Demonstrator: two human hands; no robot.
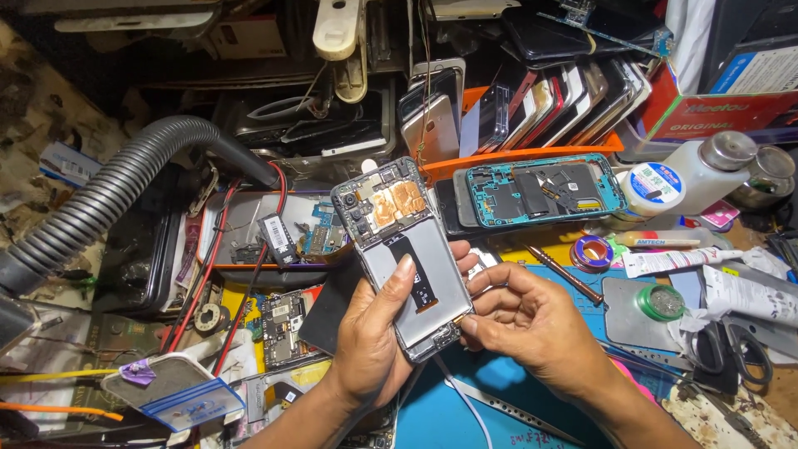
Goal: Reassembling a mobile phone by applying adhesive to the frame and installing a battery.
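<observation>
While the left hand (370, 341) is cradling the opened grey smartphone with its back cover removed (407, 258) above the blue work mat (499, 374), thumb lying across the black flex ribbon (420, 278), the right hand (532, 320) is pinching the phone's lower right edge with narrowed fingertips. Disassembly appears well advanced: copper-shielded board exposed, battery bay seemingly empty, reassembly remaining. Counted: one phone in hand, one teal mid-frame (544, 191) behind, one grey ribbed hose (108, 195), two white bottles (682, 179), and a dozen or so shelved phones (540, 104), too overlapped for an exact count.
</observation>
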